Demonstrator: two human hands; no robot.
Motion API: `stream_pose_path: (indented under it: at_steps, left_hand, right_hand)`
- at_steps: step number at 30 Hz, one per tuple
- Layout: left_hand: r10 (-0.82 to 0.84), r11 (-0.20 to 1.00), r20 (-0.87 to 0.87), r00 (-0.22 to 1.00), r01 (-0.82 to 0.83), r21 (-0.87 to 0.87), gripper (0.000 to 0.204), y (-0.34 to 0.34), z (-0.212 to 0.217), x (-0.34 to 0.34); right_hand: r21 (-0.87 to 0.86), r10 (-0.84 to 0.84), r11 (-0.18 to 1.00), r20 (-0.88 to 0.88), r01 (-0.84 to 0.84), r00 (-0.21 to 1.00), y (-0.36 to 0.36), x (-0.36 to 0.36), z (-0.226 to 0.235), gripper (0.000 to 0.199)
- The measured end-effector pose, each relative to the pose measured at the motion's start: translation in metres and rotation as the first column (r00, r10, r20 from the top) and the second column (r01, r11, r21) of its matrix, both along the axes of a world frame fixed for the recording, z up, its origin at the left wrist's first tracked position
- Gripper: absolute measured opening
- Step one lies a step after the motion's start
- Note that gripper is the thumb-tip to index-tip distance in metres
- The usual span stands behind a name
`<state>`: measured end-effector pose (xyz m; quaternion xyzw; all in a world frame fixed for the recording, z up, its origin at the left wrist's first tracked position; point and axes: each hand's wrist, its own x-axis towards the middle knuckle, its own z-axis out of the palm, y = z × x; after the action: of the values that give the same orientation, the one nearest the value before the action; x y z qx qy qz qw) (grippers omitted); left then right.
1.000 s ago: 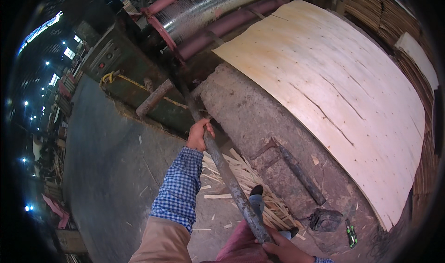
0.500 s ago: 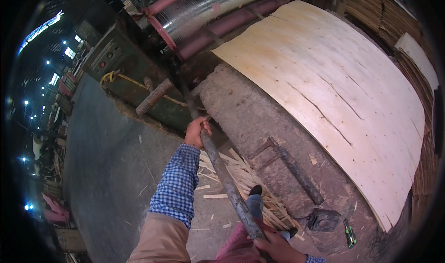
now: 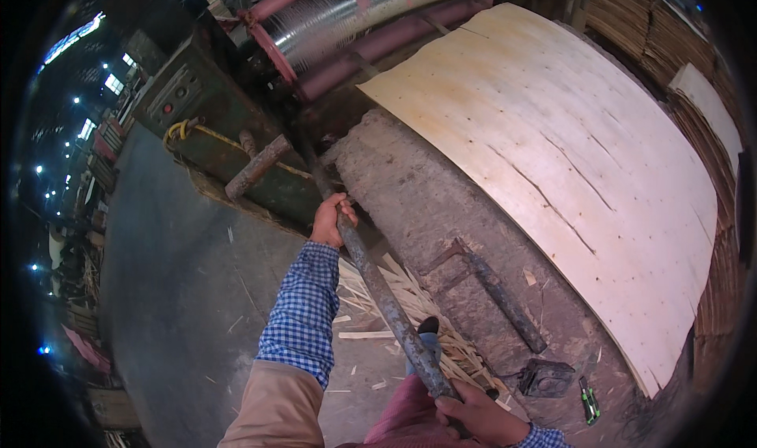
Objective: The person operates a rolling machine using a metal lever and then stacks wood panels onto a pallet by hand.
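A long, worn metal bar (image 3: 377, 284) slants from the dark base of the machine down toward my body. Partway along it, my left hand (image 3: 331, 219) is closed around the bar. Near the bar's lower end my right hand (image 3: 481, 415) wraps over it, thumb on top. The bar's far end is lost in shadow under the rollers. To its left, a rusty T-shaped handle (image 3: 259, 166) sticks out from the green machine housing (image 3: 209, 93).
Silver and pink rollers (image 3: 339, 30) stand beyond. A large veneer sheet (image 3: 552, 156) lies at right over a rough dusty ledge (image 3: 410, 180). On the ledge rest a rusty forked tool (image 3: 505, 302), a black block (image 3: 546, 378) and a green-black utility knife (image 3: 588, 401). Wood strips (image 3: 394, 290) litter the floor.
My right hand and the bar's lower end have risen slightly. The left hand keeps its grip, a little higher in view. The whole view has shifted slightly.
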<state>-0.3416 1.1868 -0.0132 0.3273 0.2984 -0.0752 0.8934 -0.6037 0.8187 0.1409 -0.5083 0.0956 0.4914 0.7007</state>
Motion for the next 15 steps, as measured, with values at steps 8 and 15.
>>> stream_pose_path:
  at_steps: [8,15]
  left_hand:
    - [-0.010,0.998,-0.011,1.000,0.010,0.065,0.018,0.001,0.004,0.000]
    - [0.002,1.000,0.012,1.000,-0.002,0.005,0.017,0.003,0.001,0.002]
  right_hand:
    - [0.069,-0.032,0.997,-0.183,0.046,0.983,0.005,-0.019,-0.027,0.018]
    - [-0.015,-0.035,0.999,0.010,0.036,0.999,0.013,-0.022,-0.033,0.019]
